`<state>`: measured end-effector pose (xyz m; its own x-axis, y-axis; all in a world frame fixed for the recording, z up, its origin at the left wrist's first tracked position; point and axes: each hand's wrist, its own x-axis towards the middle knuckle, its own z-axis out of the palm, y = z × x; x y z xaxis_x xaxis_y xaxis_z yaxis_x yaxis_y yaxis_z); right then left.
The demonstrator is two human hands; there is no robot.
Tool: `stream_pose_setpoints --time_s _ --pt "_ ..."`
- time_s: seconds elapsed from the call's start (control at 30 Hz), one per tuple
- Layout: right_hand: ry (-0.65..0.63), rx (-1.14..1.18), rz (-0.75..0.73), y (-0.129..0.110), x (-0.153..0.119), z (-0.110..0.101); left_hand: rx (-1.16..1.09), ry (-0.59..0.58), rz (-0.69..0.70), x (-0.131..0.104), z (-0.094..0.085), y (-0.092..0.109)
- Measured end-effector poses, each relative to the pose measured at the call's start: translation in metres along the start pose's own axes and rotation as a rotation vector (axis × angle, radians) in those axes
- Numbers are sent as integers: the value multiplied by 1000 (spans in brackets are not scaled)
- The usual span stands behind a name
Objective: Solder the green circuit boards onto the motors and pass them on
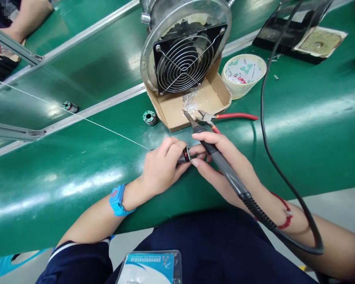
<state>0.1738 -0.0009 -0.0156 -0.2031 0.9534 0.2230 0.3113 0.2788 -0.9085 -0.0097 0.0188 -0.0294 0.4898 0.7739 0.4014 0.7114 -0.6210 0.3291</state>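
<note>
My left hand (162, 165) is closed around a small motor (184, 155) whose round green circuit board faces right, with red windings just behind it. In my right hand (221, 157) lies a soldering iron (221, 161); its tip points up and left, over the cardboard tray. Fingers of the right hand also reach the board end of the motor. A thin white solder wire (106, 128) runs from the upper left down to my left hand. Another small motor (149, 118) stands beside the tray, board up.
A fan with a wire guard (183, 65) stands behind a cardboard tray (165, 114) holding metal clippings. Red-handled cutters (236, 116) lie at its right corner, near a tape roll (244, 77) and a soldering stand (301, 35). The iron's cable (264, 126) loops at right. Another motor (70, 107) lies left; a co-worker's arm (32, 19) shows beyond.
</note>
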Motion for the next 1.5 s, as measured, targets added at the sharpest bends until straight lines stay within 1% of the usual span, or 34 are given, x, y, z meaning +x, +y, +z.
stream_pose_setpoints --time_s 0.07,0.17,0.23,0.3,0.37,0.43,0.5,0.53,0.57,0.63,0.7,0.77,0.83,0.87,0.9,1.0,1.03,1.07,1.13,1.17,1.27,1.33,1.4,1.5 --pt "40 19 71 -2 -3 7 143 96 49 -3 6 -4" --pt "112 75 134 -3 -6 17 212 196 97 -6 15 -8" --pt "123 72 114 -1 -5 20 190 198 69 -7 17 -7" --pt "86 -31 25 3 -1 19 100 121 -11 -6 18 -6" --pt "-5 -295 -114 8 7 14 -83 -15 -146 -4 17 -6" --pt "-112 -645 -275 11 16 6 -366 -141 -319 -2 15 -8" --pt "-200 -910 -426 12 23 -1 -678 -195 -490 -1 14 -10" --pt "-220 -982 -481 11 25 -4 -819 -197 -550 -1 13 -11" --pt "-220 -1019 -512 9 26 -6 -941 -189 -589 0 11 -12" --pt "-163 -995 -495 5 24 -6 -1124 -171 -622 1 7 -11" --pt "-92 -825 -418 2 19 -1 -1254 -173 -625 2 3 -7" --pt "-71 -574 -353 2 14 7 -1334 -184 -601 3 -3 -2" --pt "-61 -369 -328 3 10 15 -1315 -189 -531 3 -8 1" --pt "-36 -304 -323 4 9 17 -1239 -185 -483 3 -12 2" --pt "12 -259 -314 5 9 18 -1112 -185 -420 3 -15 3" --pt "172 -176 -237 8 9 11 -589 -190 -211 6 -24 -2" --pt "206 -161 -186 9 9 7 -468 -192 -172 6 -25 -4" --pt "223 -156 -132 10 8 1 -401 -192 -161 7 -25 -7" --pt "217 -168 -44 14 5 -10 -393 -203 -211 7 -23 -12" --pt "210 -172 -27 16 3 -15 -414 -217 -246 6 -20 -14" --pt "233 -154 -62 23 -6 -25 -442 -265 -297 4 -13 -16" --pt "295 -98 -64 27 -12 -28 -430 -266 -304 3 -11 -15" --pt "347 -25 -35 29 -17 -30 -412 -248 -310 3 -11 -14" --pt "371 33 -13 30 -20 -31 -412 -222 -324 4 -11 -14"
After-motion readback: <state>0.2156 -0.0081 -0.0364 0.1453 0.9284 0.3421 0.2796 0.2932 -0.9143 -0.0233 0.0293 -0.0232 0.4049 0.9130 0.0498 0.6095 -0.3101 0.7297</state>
